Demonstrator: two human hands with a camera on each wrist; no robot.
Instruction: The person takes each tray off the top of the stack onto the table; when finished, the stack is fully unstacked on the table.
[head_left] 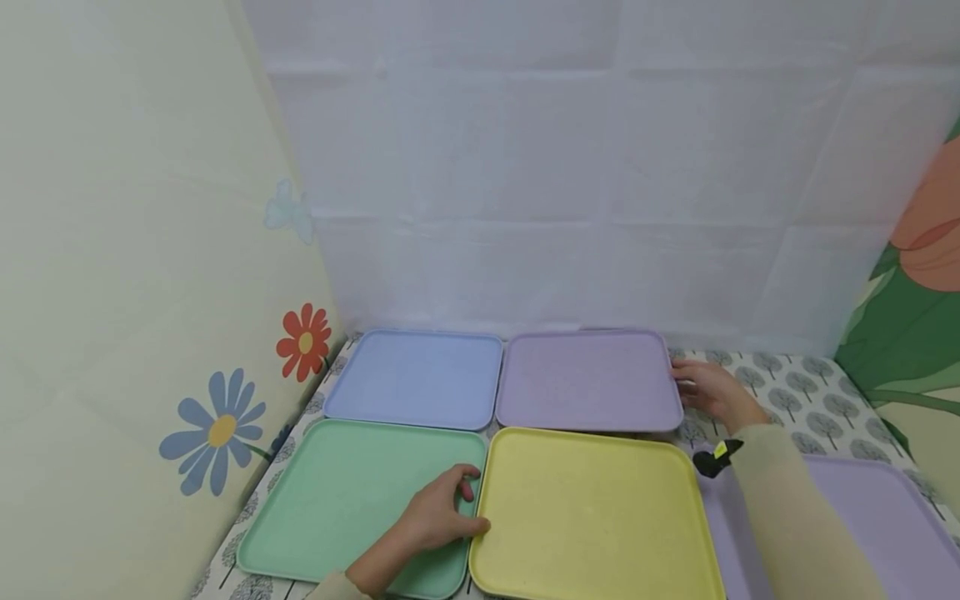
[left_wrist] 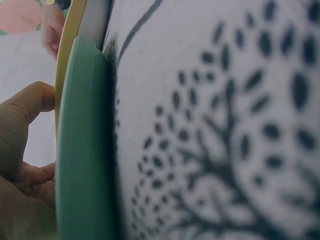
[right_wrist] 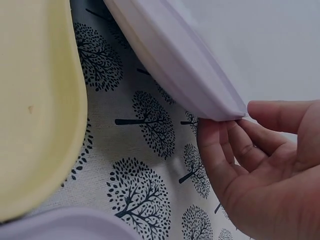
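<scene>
My right hand (head_left: 718, 393) grips a purple tray (head_left: 588, 379) by its right edge. In the right wrist view the thumb lies by the tray's rim (right_wrist: 185, 60), the other fingers are under the edge, and that edge looks raised off the cloth. My left hand (head_left: 438, 512) is over the right part of a green tray (head_left: 337, 492). Its thumb touches the left rim of a yellow tray (head_left: 592, 517), and its other fingers are loosely bent, holding nothing that shows. The left wrist view has the green tray's side (left_wrist: 82, 145) in front of part of the hand.
A blue tray (head_left: 420, 379) lies at the back left, behind the green one. Another purple tray (head_left: 877, 517) lies at the front right, partly under the right sleeve. Tree-patterned cloth (head_left: 783, 400) covers the table, with a white sheet (head_left: 525, 167) behind and a flowered wall at left.
</scene>
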